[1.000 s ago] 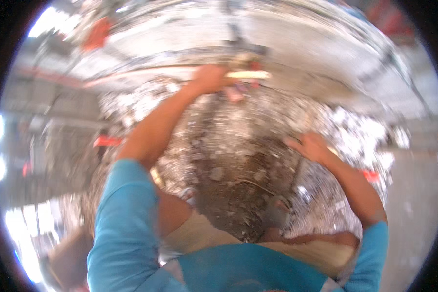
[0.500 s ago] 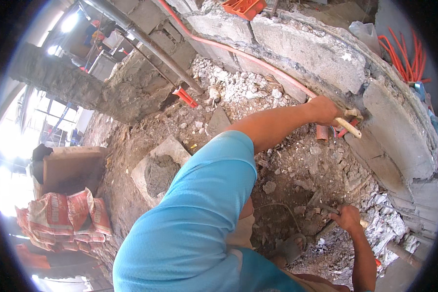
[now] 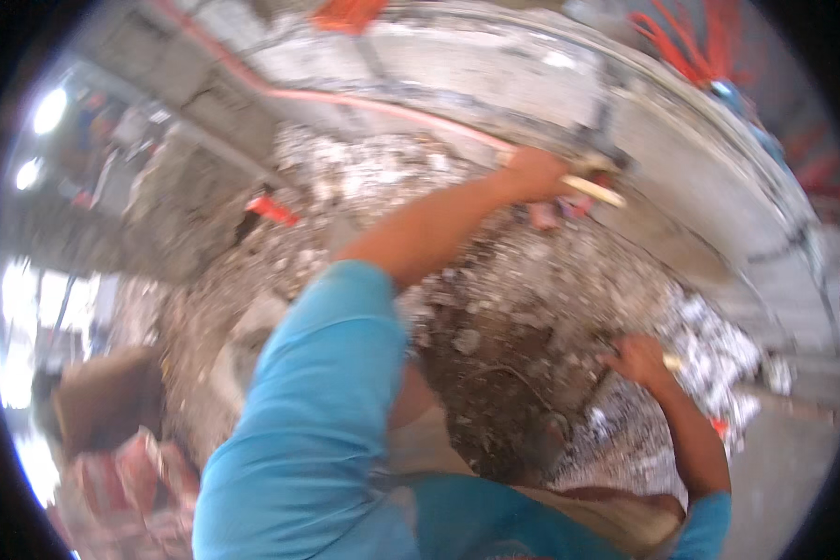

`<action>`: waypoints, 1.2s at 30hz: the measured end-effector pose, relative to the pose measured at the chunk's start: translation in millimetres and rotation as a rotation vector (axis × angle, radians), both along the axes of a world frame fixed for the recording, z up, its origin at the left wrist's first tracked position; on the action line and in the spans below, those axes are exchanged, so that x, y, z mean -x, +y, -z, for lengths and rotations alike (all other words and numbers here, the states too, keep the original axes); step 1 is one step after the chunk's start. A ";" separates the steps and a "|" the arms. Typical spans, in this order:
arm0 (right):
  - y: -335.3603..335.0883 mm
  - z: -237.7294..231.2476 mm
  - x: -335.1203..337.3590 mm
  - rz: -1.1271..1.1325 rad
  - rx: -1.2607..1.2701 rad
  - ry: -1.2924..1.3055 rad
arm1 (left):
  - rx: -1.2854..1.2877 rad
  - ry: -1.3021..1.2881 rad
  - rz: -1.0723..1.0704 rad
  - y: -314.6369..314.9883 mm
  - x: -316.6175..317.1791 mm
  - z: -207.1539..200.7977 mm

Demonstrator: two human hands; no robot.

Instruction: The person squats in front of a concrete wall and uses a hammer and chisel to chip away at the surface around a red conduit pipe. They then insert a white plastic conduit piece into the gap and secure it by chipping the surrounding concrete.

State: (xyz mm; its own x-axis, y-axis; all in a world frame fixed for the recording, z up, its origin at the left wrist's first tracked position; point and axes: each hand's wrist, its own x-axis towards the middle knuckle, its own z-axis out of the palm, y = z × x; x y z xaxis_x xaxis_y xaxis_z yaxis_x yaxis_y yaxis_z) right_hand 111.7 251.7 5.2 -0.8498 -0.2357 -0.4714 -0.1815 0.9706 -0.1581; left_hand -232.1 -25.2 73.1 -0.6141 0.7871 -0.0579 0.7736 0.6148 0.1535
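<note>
My left hand [image 3: 537, 175] is closed at the foot of the block wall, beside the orange conduit. A pale wooden-looking handle [image 3: 595, 191] sticks out from the fist; what it belongs to is hidden. Just below lies a short orange pipe stub [image 3: 543, 216] in the rubble. Lower and to the right, my right hand [image 3: 639, 359] is closed low over the broken ground. It grips a hand tool whose pale handle end [image 3: 672, 361] shows on the right side of the fist; motion blur hides its other end.
Along the wall [image 3: 663, 149] runs the orange conduit [image 3: 373, 105]. An orange box [image 3: 347, 13] sits on the wall, near orange tubing [image 3: 686, 42] at the upper right. White rubble [image 3: 709, 341] covers ground by the wall. Red-and-white sacks [image 3: 131, 490] lie at lower left.
The whole view has swung, and most of the scene has shifted left with blur. Both hands keep about the same places by the wall and rubble, still closed.
</note>
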 end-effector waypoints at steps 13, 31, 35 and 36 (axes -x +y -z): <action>25.5 -41.3 27.7 0.469 0.277 0.362 | 0.036 -0.003 0.055 6.0 -11.1 -18.6; 60.2 -63.0 117.7 0.317 0.061 0.577 | 0.039 -0.099 0.024 11.0 -6.9 -21.2; 48.8 -65.3 100.3 0.216 0.218 0.635 | -0.042 -0.077 0.021 2.6 -3.8 -7.7; 41.8 -73.1 94.5 0.097 0.271 0.675 | -0.005 -0.098 0.001 2.4 -1.6 -9.3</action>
